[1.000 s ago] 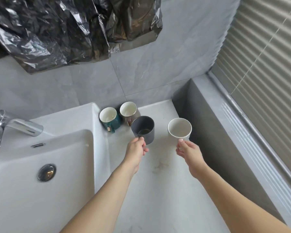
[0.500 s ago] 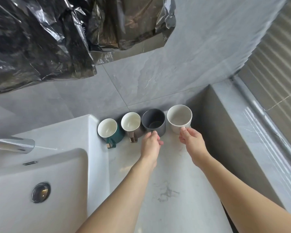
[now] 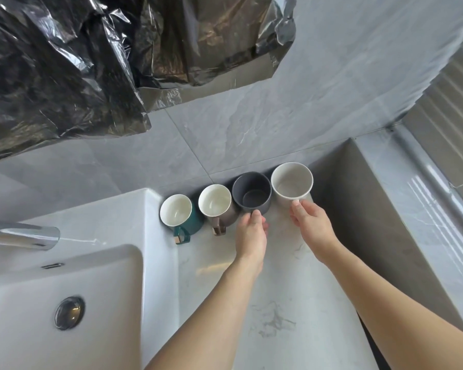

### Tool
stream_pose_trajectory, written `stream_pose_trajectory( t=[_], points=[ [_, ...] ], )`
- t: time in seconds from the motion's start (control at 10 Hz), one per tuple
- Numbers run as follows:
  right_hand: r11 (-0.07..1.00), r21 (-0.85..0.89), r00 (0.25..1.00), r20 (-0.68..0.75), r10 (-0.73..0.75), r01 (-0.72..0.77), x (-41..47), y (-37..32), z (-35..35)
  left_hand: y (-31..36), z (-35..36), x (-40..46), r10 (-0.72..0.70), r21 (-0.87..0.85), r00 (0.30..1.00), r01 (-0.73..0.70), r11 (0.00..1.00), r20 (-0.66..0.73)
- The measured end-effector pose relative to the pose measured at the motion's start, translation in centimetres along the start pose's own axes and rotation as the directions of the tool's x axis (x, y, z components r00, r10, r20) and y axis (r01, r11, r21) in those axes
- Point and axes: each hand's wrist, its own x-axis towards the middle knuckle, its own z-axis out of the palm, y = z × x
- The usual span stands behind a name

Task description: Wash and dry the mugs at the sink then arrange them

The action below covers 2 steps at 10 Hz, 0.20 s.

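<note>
Mugs now lined up against the wall: grey mug (image 3: 251, 193) just ahead of left hand (image 3: 251, 233), white mug (image 3: 292, 184) ahead of right hand (image 3: 312, 222), pushed back since a second ago. Fingers curled on each mug's near side. Arranging looks nearly finished.

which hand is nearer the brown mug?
Left. The left hand is at the dark grey mug, right beside the brown mug. The right hand is at the white mug, one mug further off.
</note>
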Motion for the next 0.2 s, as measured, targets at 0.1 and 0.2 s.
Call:
stream_pose_trajectory(
  t=[0.1, 0.2],
  points=[
    [0.999, -0.033, 0.999, -0.020, 0.043, -0.044, -0.7, -0.5, 0.0, -0.2, -0.4, -0.1, -0.019, 0.054, 0.999, 0.018, 0.998, 0.028],
    [0.992, -0.107, 0.993, -0.103, 0.061, -0.072, -2.5, -1.7, -0.2, 0.0, -1.4, -0.3, 0.053, 0.174, 0.998, -0.046, 0.984, -0.033]
  ],
)
